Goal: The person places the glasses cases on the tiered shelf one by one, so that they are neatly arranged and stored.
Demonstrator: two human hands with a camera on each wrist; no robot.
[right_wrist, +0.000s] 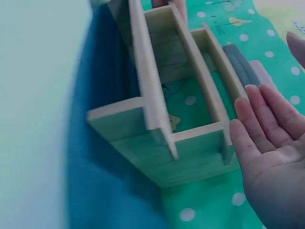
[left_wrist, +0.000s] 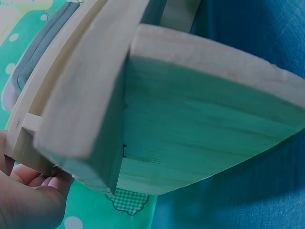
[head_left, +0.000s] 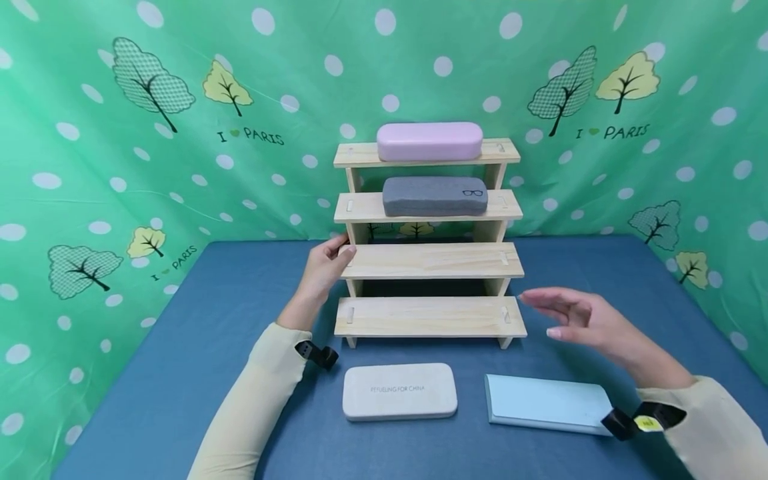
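Note:
A four-step wooden display rack (head_left: pixel 432 260) stands on the blue cloth. My left hand (head_left: pixel 327 267) grips its left side near the second-lowest step, and in the left wrist view the fingers (left_wrist: pixel 55 181) curl at the wood's edge. To the right of the rack, my right hand (head_left: pixel 570 317) hovers with fingers extended and thumb apart, holding nothing; the right wrist view shows its palm (right_wrist: pixel 279 157) beside the steps. On the top step sits a pink glasses case (head_left: pixel 429 141). A grey glasses case (head_left: pixel 435 197) with a small spectacles print lies one step lower.
In front of the rack lie a white case (head_left: pixel 399 392) with printed lettering and, to its right, a light blue flat case (head_left: pixel 546 403), partly overlapped by the right wrist's camera strap. Behind everything hangs a green dotted cloth (head_left: pixel 384 80) with tree prints.

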